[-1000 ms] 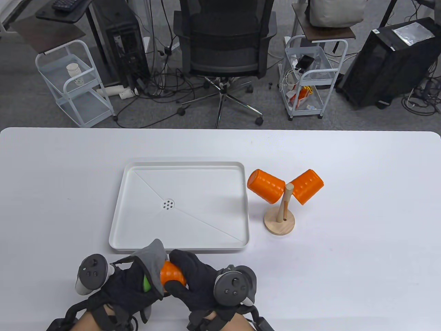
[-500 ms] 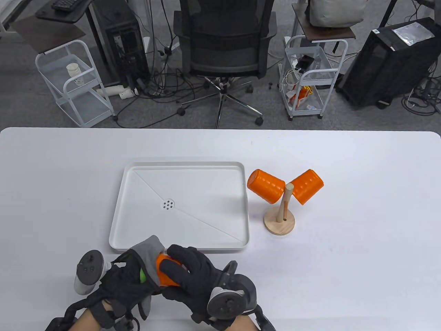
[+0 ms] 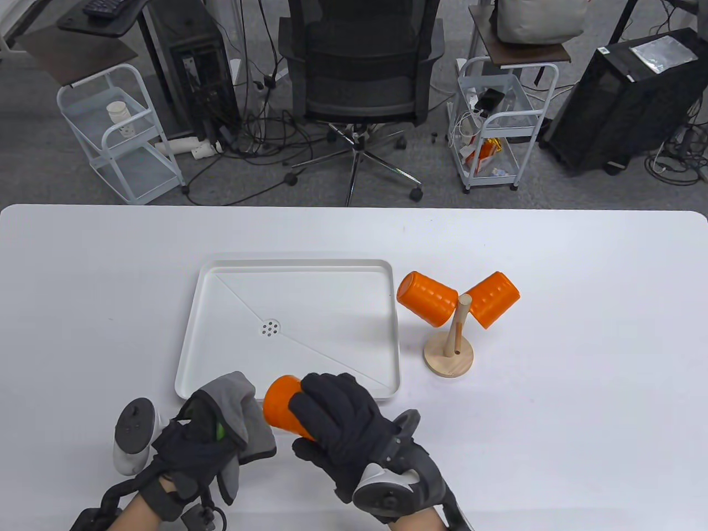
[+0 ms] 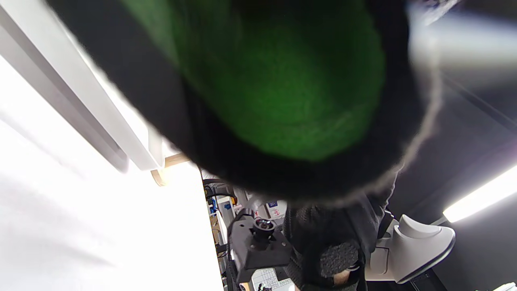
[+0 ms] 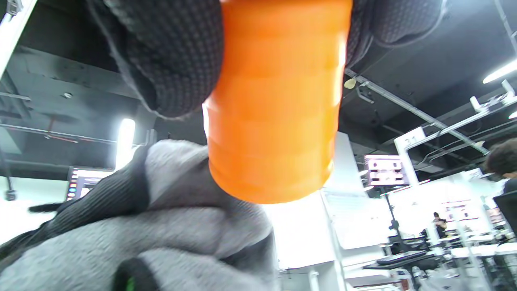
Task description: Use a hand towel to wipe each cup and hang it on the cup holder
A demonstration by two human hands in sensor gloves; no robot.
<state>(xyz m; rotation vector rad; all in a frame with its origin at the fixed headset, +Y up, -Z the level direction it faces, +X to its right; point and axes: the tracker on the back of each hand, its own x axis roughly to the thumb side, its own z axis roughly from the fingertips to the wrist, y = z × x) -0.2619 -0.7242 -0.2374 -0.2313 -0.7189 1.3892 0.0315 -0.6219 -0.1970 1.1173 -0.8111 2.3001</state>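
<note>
— Cup point(image 3: 283, 406) near the bench's front edge, right hand point(image 3: 343, 426) clenched round it; left hand point(image 3: 193, 442) bunches the towel point(image 3: 243, 415).

— Could knock the hung cups point(image 3: 426, 296) off the holder point(image 3: 449, 354).

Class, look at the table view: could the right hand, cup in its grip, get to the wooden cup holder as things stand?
Probably yes: only bare table lies between the right hand with its cup and the cup holder.
</note>
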